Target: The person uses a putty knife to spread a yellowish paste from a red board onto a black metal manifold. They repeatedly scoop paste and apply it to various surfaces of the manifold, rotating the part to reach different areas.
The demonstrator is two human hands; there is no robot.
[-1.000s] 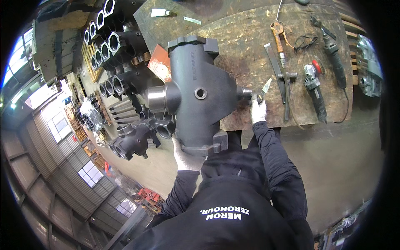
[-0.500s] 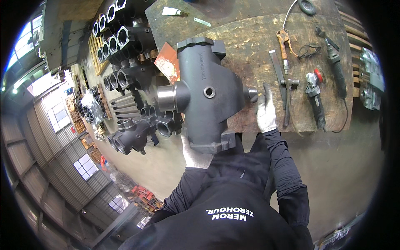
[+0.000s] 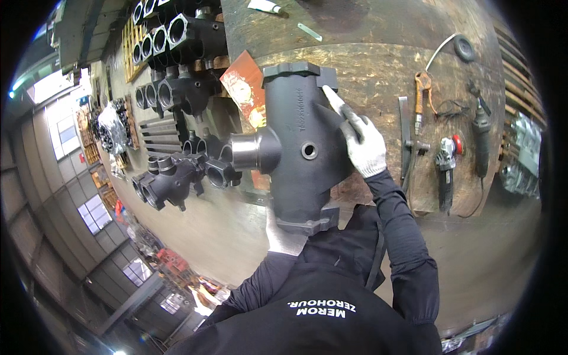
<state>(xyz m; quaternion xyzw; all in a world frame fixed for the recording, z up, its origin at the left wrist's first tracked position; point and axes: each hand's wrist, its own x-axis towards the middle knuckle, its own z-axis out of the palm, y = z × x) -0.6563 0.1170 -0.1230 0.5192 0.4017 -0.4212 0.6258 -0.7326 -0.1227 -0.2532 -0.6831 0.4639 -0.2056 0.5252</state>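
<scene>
A large black cast-metal pipe housing lies at the near left part of the workbench, lengthwise away from me. It has a flange at each end, a small round hole on top and a bright machined stub on its left. My gloved left hand grips the near flange from below left, its thumb along the side and its other fingers mostly hidden. My gloved right hand rests against the right side with fingers stretched toward the far flange; it covers the small right-hand stub.
On the wooden workbench lie an angle grinder, a longer power tool, an orange-handled air gun, a flat metal bar and a white tube. Similar black castings stand to the left.
My right hand has moved from the right stub up onto the housing's side, fingers now pointing to the far flange. My left hand still holds the near flange. The view has shifted slightly.
</scene>
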